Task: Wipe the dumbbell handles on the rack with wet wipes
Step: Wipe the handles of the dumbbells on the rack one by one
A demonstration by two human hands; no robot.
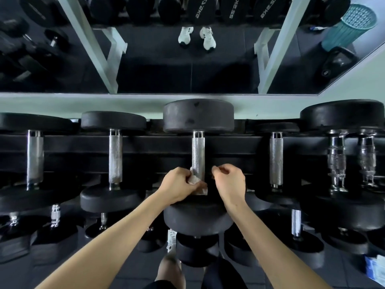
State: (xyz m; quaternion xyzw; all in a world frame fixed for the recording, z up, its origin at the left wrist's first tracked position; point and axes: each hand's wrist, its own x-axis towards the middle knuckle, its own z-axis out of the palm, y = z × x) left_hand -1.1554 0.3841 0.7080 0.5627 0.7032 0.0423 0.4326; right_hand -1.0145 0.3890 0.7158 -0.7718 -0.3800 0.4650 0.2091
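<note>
Head view looks straight down both bare forearms, which reach forward side by side to the middle of the dumbbell rack (145,147). The left hand (179,184) lies knuckles up, its fingers and thumb curled round a crumpled white wet wipe (196,183), pressing it against the near end of the knurled steel handle (198,153) of the central dumbbell (198,115). The right hand (229,182) sits just right of that handle, level with the left, wrist bent and fingers curled inward with thumb and forefinger tips brought together. Whether they pinch anything cannot be told.

That dumbbell lies across the rack's top tier, one black rubber head at the far edge and the other at the near edge under the wrists. More round-headed dumbbells lie parallel on either side of it, with smaller ones on a lower tier toward the near edge. A wall mirror (156,76) runs behind the far edge, reflecting the rack's pale uprights, a dark floor and a pair of white shoes (196,37). A teal slatted basket (350,26) and a black kettlebell (339,61) show at the mirror's right end. A blue and white pack (375,265) lies on the floor at lower right.
</note>
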